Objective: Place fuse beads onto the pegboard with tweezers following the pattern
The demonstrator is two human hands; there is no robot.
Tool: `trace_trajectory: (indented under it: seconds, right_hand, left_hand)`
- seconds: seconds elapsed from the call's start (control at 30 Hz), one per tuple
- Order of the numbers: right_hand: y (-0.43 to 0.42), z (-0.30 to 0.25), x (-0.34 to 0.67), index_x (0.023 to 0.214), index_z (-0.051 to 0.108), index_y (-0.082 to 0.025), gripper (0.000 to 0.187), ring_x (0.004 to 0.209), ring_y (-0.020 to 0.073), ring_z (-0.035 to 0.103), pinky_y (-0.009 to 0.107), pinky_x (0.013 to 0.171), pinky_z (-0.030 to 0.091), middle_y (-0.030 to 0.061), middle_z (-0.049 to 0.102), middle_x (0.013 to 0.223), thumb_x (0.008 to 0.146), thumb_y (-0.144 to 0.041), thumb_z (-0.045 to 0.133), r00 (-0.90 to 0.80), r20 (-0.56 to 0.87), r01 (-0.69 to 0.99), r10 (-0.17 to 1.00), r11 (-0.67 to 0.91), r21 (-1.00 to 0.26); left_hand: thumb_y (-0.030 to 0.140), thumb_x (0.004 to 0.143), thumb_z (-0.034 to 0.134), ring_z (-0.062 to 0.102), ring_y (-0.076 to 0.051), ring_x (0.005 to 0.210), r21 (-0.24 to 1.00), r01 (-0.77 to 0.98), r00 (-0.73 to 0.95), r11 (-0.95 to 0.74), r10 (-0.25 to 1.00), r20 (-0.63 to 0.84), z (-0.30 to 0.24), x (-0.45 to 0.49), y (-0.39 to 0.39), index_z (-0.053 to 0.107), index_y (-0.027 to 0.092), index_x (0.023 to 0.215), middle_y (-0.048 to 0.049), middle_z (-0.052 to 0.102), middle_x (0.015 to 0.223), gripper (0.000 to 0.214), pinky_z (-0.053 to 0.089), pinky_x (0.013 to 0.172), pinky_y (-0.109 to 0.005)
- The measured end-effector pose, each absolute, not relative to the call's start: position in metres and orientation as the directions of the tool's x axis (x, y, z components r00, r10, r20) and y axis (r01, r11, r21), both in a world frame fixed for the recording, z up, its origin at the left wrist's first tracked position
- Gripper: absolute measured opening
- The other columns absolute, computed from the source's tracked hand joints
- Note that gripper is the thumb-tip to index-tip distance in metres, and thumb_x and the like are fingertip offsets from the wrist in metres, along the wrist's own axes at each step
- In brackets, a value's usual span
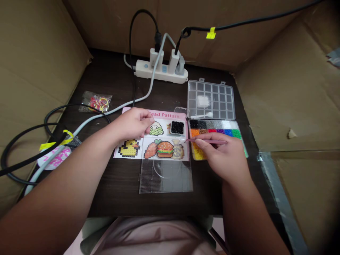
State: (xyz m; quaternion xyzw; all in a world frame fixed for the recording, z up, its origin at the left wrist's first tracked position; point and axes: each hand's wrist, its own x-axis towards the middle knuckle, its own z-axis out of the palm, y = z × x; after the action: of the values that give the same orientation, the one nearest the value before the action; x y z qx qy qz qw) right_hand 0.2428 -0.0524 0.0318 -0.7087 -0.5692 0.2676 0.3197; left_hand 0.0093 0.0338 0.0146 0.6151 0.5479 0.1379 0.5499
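Observation:
My right hand (223, 152) grips pink tweezers (212, 141), whose tips point left over the edge of the bead pattern sheet (164, 115). Above the upper left of that sheet, my left hand (134, 122) is closed, thumb and fingers pressed together; whatever they may hold is hidden. The printed sheet shows a duck, a carrot, a burger and a money bag. On it sits a small clear tray of black beads (177, 128). Partly under the sheet's lower edge lies a clear pegboard (166, 180). A compartment box of coloured beads (209, 124) is beside the right hand, partly covered by it.
The box's clear lid (211, 95) lies open behind, holding a white scoop (203, 115) and a small white packet (204, 101). A power strip (160, 74) stands at the back. Cables (63, 136) loop on the left, near a bag of rings (96, 102). Cardboard walls (287, 88) surround the table.

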Motion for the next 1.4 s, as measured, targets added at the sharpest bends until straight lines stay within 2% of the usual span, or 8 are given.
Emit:
trace_trajectory:
  seconds: [0.17, 0.33, 0.47, 0.8, 1.1, 1.4]
  right_hand:
    - [-0.052, 0.028, 0.245, 0.078, 0.072, -0.017, 0.018, 0.061, 0.0167, 0.063, 0.027, 0.054, 0.050, 0.0045, 0.069, 0.067, 0.073, -0.034, 0.068, 0.209, -0.015, 0.635, 0.978, -0.147, -0.758]
    - [-0.053, 0.026, 0.248, 0.074, 0.071, -0.018, 0.020, 0.064, 0.0185, 0.066, 0.028, 0.055, 0.052, 0.0054, 0.071, 0.074, 0.070, -0.037, 0.070, 0.225, 0.046, 0.650, 0.973, -0.115, -0.751]
    - [-0.054, 0.026, 0.250, 0.075, 0.072, -0.019, 0.024, 0.062, 0.0198, 0.066, 0.029, 0.054, 0.052, 0.0056, 0.071, 0.071, 0.067, -0.041, 0.072, 0.293, 0.009, 0.676, 0.956, -0.201, -0.709]
    - [-0.056, 0.031, 0.251, 0.069, 0.071, -0.023, 0.015, 0.063, 0.0198, 0.067, 0.030, 0.054, 0.055, 0.0042, 0.071, 0.072, 0.068, -0.037, 0.070, 0.243, 0.053, 0.699, 0.969, -0.137, -0.702]
    - [-0.059, 0.032, 0.254, 0.069, 0.071, -0.023, 0.016, 0.061, 0.0198, 0.066, 0.030, 0.052, 0.054, 0.0027, 0.071, 0.070, 0.069, -0.039, 0.069, 0.203, 0.034, 0.684, 0.979, -0.117, -0.720]
    - [-0.059, 0.041, 0.248, 0.074, 0.072, -0.022, 0.009, 0.064, 0.0172, 0.067, 0.026, 0.057, 0.055, 0.0024, 0.072, 0.073, 0.072, -0.030, 0.067, 0.122, -0.006, 0.671, 0.992, -0.087, -0.736]
  left_hand:
    - [0.032, 0.088, 0.047, 0.046, -0.006, 0.050, 0.834, 0.513, 0.365, 0.202, 0.828, -0.425, 0.013, 0.009, 0.035, 0.049, 0.016, 0.073, -0.0021, 0.055, 0.067, 0.021, 0.037, 0.049, -0.020]
    - [0.026, 0.089, 0.045, 0.047, -0.006, 0.047, 0.816, 0.538, 0.325, 0.213, 0.841, -0.433, 0.015, 0.011, 0.034, 0.049, 0.016, 0.075, -0.0023, 0.055, 0.066, 0.018, 0.036, 0.046, -0.019]
    - [0.025, 0.090, 0.043, 0.048, -0.006, 0.047, 0.829, 0.528, 0.355, 0.183, 0.839, -0.412, 0.014, 0.010, 0.034, 0.049, 0.017, 0.075, -0.0028, 0.056, 0.066, 0.019, 0.037, 0.045, -0.020]
    - [0.024, 0.090, 0.044, 0.048, -0.006, 0.048, 0.832, 0.516, 0.346, 0.204, 0.839, -0.420, 0.016, 0.010, 0.034, 0.050, 0.017, 0.076, -0.0025, 0.056, 0.066, 0.017, 0.037, 0.046, -0.021]
    - [0.026, 0.090, 0.044, 0.047, -0.005, 0.047, 0.831, 0.529, 0.359, 0.175, 0.840, -0.406, 0.014, 0.010, 0.034, 0.050, 0.016, 0.074, -0.0019, 0.055, 0.066, 0.020, 0.037, 0.047, -0.020]
    - [0.027, 0.089, 0.046, 0.046, -0.005, 0.047, 0.829, 0.508, 0.334, 0.232, 0.834, -0.438, 0.014, 0.010, 0.034, 0.051, 0.017, 0.075, -0.0015, 0.055, 0.066, 0.017, 0.036, 0.047, -0.021]
